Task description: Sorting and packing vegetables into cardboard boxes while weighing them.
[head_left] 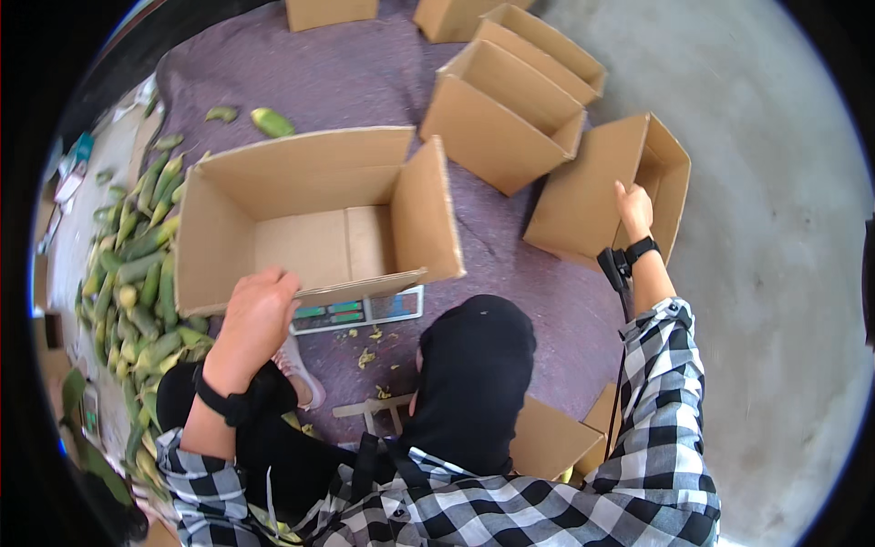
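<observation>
An open cardboard box (307, 171) sits before me on a digital weighing scale (396, 309); its flaps stand up and its visible bottom is bare. The fingers of my left hand (256, 314) are closed over the box's near edge at the left corner. To the right, a second cardboard box (581, 195) lies tilted, its opening facing right. My right hand (636, 208) grips the rim of that box, thumb on the outer wall and fingers hidden inside. The lit displays of the scale show below the first box.
Many cucumber-like vegetables (147, 273) are heaped at the left, and a yellow-green one (272, 123) lies beyond the box. More open boxes (502, 126) stand at the upper right on a purple cloth (287, 61). Concrete floor (765, 287) borders it. Another box (550, 437) is beside my knee.
</observation>
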Demonstrator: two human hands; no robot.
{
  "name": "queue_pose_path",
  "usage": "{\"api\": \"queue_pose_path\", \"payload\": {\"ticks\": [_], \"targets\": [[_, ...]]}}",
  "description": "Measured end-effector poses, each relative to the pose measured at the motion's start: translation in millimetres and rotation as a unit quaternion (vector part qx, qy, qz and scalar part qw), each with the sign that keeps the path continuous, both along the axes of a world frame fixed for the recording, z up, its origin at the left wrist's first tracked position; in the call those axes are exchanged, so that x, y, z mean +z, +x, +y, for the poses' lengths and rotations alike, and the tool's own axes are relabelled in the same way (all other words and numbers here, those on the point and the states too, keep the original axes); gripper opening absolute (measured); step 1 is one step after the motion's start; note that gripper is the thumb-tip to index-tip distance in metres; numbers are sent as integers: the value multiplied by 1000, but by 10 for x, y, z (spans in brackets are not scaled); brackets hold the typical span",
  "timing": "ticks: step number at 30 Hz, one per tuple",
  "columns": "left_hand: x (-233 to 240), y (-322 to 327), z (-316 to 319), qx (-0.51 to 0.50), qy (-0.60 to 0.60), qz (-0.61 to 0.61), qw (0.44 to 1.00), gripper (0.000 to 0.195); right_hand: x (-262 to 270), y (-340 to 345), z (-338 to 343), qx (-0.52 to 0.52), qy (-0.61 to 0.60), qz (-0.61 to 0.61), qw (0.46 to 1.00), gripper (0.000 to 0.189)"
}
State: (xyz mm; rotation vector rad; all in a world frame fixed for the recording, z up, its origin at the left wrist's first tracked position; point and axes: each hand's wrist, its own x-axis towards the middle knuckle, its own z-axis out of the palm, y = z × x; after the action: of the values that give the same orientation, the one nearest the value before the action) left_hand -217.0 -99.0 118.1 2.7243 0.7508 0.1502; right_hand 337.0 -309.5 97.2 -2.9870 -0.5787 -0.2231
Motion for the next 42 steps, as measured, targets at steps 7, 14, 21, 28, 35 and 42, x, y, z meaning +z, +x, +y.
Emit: {"api": "queue_pose_path", "payload": {"ticks": [7, 14, 21, 28, 35, 42], "targets": [[-117, 117, 83, -26, -29, 8, 999, 15, -152, -533, 104, 189, 32, -47, 980, 32], [-205, 228, 121, -17, -12, -9, 1000, 14, 783, -1867, 792, 413, 148, 120, 890, 28], [-468, 373, -71, -32, -9, -59, 998, 8, 978, -2716, 941, 498, 109, 76, 857, 27], [-296, 483, -133, -38, -48, -35, 998, 15, 1004, -2783, 951, 478, 108, 45, 871, 27], [-179, 506, -148, -27, -29, -4, 999, 15, 389, -2345, 819, 403, 106, -28, 909, 53], [277, 407, -296, 23, 12, -25, 999, 36, 57, -2062, 788, 267, 77, 297, 914, 71]]}}
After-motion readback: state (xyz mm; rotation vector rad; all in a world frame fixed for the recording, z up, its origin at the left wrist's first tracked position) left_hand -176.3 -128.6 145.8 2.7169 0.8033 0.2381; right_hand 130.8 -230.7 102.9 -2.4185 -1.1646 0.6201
